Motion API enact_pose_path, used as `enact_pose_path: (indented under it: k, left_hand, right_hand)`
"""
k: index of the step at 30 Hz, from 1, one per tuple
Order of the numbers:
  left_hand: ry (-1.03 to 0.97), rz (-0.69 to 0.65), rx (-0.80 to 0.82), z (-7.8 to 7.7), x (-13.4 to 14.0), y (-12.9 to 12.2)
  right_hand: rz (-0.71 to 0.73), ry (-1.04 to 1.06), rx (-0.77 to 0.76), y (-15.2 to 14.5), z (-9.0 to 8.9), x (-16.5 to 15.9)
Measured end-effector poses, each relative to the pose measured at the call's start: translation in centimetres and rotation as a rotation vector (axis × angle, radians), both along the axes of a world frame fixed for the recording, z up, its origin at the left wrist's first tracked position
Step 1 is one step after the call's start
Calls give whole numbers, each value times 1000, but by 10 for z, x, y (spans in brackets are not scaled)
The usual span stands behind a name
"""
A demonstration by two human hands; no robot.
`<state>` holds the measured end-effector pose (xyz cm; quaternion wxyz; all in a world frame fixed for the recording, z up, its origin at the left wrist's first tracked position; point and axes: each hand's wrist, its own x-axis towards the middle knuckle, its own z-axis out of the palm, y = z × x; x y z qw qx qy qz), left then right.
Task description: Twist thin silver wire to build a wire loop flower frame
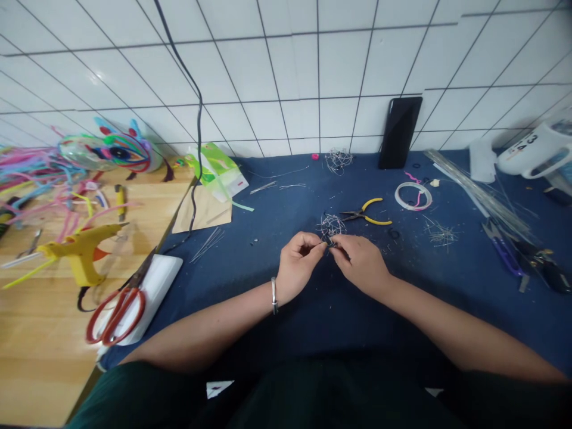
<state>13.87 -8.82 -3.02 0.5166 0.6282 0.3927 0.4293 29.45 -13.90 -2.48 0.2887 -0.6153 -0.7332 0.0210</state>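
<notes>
My left hand [300, 262], with a silver bracelet at the wrist, pinches at the middle of the blue cloth. Facing it, my right hand [361, 262] is closed the same way, and the fingertips of both nearly meet. A small dark piece shows between them, too small to name. Just beyond my fingers lies a tangle of thin wire [333, 224]; I cannot tell whether it is joined to the piece I hold. Pliers with yellow handles [369, 213] rest slightly open beside that tangle, with their jaws towards it.
Left, a wooden table holds a yellow glue gun [83, 253], red-handled scissors [117, 313] and pipe cleaners [36, 173]. A black phone [400, 132] leans on the tiled wall. Right are a ring of clear cord [413, 196], wire clippings [442, 233], purple-handled cutters [504, 250] and a white mug [536, 149].
</notes>
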Motion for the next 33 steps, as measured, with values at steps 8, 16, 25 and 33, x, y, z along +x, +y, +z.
enact_pose_path:
  k: [8,16,25,33]
  left_hand:
    - [-31,7,47,3,3,-4]
    - [-39,72,131,-2,7,-4]
    - [-28,30,129,1,5,-7]
    - [-23,29,30,2,7,-6]
  right_hand:
    - [-1,77,101,1,-1,1]
    - [51,45,184,1,-1,1]
    - [-9,9,182,2,-1,0]
    - [32,-55,172,3,-3,3]
